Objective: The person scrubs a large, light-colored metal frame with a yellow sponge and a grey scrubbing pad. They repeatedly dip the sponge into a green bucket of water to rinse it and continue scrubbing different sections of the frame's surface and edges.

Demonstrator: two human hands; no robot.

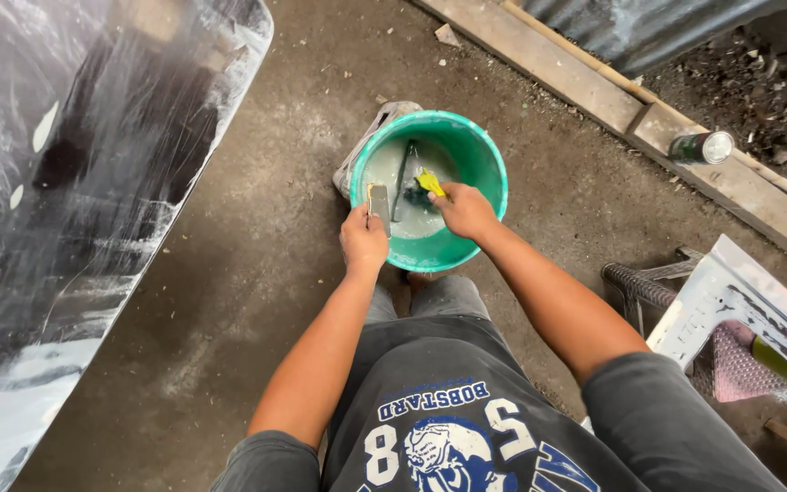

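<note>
Green bucket [485, 173] hides the lower ends of both hands' tools.

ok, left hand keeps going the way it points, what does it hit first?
Left hand points up-frame into the green bucket. Past the flat block it grips, first contact is likely the grey-white liquid inside; depth is hard to judge.

Both arms stretched down, left hand [363, 239] closed, right hand [464, 210] closed

Both hands over green bucket [480, 173] — left hand [363, 239] gripping, perhaps, sandpaper [378, 200].
</note>
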